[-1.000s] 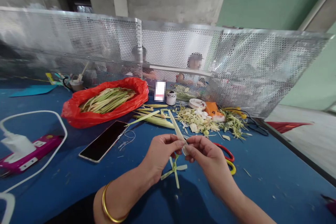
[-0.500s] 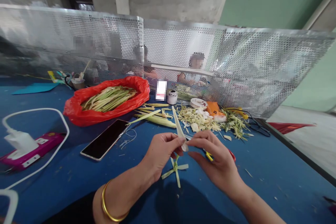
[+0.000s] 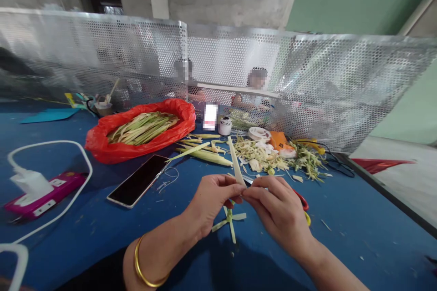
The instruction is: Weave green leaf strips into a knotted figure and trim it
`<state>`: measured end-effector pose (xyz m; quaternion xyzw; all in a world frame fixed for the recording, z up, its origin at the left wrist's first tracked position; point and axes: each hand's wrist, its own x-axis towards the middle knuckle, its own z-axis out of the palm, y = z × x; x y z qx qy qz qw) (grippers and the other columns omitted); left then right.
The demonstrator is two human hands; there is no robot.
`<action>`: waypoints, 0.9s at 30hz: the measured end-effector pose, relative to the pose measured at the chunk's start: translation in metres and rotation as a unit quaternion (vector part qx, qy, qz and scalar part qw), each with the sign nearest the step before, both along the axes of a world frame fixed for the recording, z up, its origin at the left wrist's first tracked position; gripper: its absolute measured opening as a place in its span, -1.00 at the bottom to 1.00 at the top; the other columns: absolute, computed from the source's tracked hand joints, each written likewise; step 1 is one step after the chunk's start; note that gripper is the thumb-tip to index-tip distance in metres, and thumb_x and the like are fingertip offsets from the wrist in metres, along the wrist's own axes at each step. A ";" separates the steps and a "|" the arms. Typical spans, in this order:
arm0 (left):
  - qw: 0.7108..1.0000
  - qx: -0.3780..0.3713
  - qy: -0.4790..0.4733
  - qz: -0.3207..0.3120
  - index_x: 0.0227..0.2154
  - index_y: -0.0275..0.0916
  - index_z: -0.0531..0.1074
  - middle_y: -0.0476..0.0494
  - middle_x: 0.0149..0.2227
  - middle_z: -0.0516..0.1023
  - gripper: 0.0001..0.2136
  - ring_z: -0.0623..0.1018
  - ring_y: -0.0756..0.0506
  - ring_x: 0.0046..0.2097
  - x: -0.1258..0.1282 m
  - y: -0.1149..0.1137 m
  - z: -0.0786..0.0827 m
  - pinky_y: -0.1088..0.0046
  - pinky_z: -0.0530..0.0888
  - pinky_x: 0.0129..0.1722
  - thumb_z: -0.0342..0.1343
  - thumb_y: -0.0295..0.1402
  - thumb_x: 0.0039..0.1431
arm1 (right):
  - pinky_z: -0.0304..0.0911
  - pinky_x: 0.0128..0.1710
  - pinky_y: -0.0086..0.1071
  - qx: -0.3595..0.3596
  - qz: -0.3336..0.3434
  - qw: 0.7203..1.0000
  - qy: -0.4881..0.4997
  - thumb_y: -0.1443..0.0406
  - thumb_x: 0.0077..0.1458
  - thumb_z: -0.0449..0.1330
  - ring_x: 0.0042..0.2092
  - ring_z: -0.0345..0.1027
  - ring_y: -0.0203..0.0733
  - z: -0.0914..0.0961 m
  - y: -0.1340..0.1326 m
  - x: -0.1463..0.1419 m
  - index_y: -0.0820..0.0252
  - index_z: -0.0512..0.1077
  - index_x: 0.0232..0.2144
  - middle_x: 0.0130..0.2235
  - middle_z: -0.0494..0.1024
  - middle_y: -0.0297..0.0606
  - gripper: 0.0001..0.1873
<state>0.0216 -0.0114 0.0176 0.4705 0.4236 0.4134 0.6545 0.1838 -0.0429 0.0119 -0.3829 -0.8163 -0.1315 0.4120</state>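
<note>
Between my two hands stands a long pale strip of corn husk (image 3: 235, 159), tapering to its upper end. My left hand (image 3: 216, 198) pinches its lower end between thumb and fingers. The closed fingertips of my right hand (image 3: 276, 202) meet the same end, where the fingers hide the fold. Just below, a star-shaped piece of husk strips (image 3: 231, 220) spreads its arms over the blue table; whether it hangs from my left hand or rests there I cannot tell. Scissors with red handles (image 3: 301, 201) lie partly behind my right hand.
A red plastic bag (image 3: 99, 143) of husk strips sits back left. Nearer are a phone (image 3: 138, 182) and a purple power strip (image 3: 44, 195) with a white cable. Husk scraps (image 3: 262, 159) and a tape roll (image 3: 259, 134) lie back right, before a perforated metal screen (image 3: 232, 54). People sit behind it.
My right hand's fingers have closed in on the husk strip's lower end, beside my left thumb. The view has shifted slightly, and more of the scissors' handles shows.
</note>
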 end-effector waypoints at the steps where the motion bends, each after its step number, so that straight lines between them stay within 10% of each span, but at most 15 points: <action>1: 1.000 0.001 0.005 0.007 -0.53 -0.31 0.53 -0.05 -0.58 0.50 -0.84 0.42 0.03 -0.52 0.001 0.000 0.000 0.53 0.29 -0.50 0.31 -0.32 -0.18 | 0.23 -0.30 -0.33 -0.011 -0.001 1.000 0.007 0.37 0.23 0.11 -0.34 0.37 -0.22 0.000 0.000 0.000 0.15 0.48 -0.35 -0.37 0.49 -0.23 -0.84; 27: 0.999 0.045 0.017 -0.009 -0.44 -0.31 0.47 -0.04 -0.55 0.54 -0.81 0.51 -0.01 -0.46 0.003 -0.002 -0.002 0.54 0.36 -0.48 0.29 -0.29 -0.06 | 0.20 -0.39 -0.40 -0.339 -0.042 0.909 0.237 0.23 0.03 0.23 -0.42 0.30 -0.24 0.001 0.004 0.001 0.16 0.40 -0.51 -0.49 0.45 -0.35 -0.85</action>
